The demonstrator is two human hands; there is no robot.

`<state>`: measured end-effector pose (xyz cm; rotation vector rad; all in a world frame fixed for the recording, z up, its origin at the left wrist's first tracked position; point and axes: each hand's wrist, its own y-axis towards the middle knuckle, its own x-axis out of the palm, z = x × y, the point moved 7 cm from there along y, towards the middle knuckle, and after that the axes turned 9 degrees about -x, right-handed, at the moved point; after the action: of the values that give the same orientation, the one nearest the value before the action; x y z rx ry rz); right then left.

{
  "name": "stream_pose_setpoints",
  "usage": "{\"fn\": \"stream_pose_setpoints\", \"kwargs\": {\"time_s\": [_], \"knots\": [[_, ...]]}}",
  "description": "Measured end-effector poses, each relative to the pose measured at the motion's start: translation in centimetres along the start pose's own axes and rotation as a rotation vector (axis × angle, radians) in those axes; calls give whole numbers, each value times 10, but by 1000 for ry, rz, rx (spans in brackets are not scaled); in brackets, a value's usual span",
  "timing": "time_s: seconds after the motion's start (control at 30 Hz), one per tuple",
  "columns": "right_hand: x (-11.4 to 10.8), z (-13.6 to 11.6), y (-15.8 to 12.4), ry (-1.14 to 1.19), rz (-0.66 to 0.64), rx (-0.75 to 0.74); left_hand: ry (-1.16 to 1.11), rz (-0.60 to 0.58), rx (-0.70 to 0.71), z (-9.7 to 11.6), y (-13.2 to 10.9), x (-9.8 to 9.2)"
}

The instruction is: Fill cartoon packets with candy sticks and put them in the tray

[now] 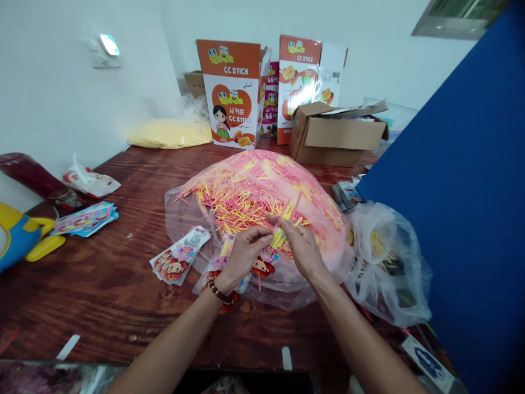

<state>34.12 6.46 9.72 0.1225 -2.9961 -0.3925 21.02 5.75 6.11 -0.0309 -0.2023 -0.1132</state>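
My left hand (246, 253), with a beaded bracelet at its wrist, pinches the edge of a small printed packet (261, 267) showing a red-haired cartoon figure. Closed round a bunch of thin yellow and pink sticks (279, 235) is my right hand (302, 249); the sticks stand in or at the packet's upper end. Behind both hands lies a large clear plastic bag (303, 175), open at the front over a heap of loose pink and yellow sticks (238, 205). More printed packets (180, 257) lie fanned left of my left hand. Filled-looking packets (213, 268) are partly hidden under my left wrist.
"CC STICK" cartons (232, 93) and an opened brown box (344, 134) stand along the back. A knotted plastic bag (388, 262) sits at right beside a blue panel (451, 191). A packet stack (86, 219), tissue pack (92, 183) and yellow-blue toy (20, 235) are at left.
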Motion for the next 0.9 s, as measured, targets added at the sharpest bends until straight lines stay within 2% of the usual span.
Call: {"fn": "stream_pose_setpoints", "kwargs": {"time_s": [0.23,0.37,0.53,0.63,0.8,0.9], "knots": [[-8,-7,10,243,62,-40,-3,-12,-15,-4,4,0],[-9,-11,17,219,73,-56,-56,-12,-26,-6,6,-1],[-1,-15,16,138,43,-95,-55,-2,-6,6,6,3],[-1,-26,20,213,84,-154,-63,-4,1,9,5,3],[6,-38,26,228,5,-85,-125,-14,21,5,5,-2],[-4,-54,29,265,78,-152,-226,25,36,9,4,-11]]}}
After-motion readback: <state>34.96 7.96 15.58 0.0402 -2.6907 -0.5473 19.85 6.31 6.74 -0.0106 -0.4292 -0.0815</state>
